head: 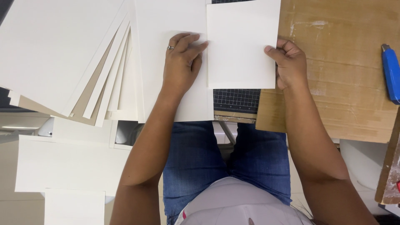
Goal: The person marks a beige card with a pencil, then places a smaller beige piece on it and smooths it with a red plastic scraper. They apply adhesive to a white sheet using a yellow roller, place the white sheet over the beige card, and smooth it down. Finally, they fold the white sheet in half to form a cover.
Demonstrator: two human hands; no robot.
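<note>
A cream rectangular card sheet (241, 41) lies over a dark gridded cutting mat (236, 100). My right hand (289, 62) pinches the sheet's right edge between thumb and fingers. My left hand (181, 62), with a ring on one finger, rests flat on a larger cream sheet (166, 25), its fingertips touching the small sheet's left edge.
A fanned stack of cream sheets (62, 50) fills the upper left. More cream sheets (66, 166) lie lower left. A brown cardboard board (341, 75) sits on the right with a blue-handled utility knife (391, 73) at its right edge. My jeans-clad legs (225, 158) show below.
</note>
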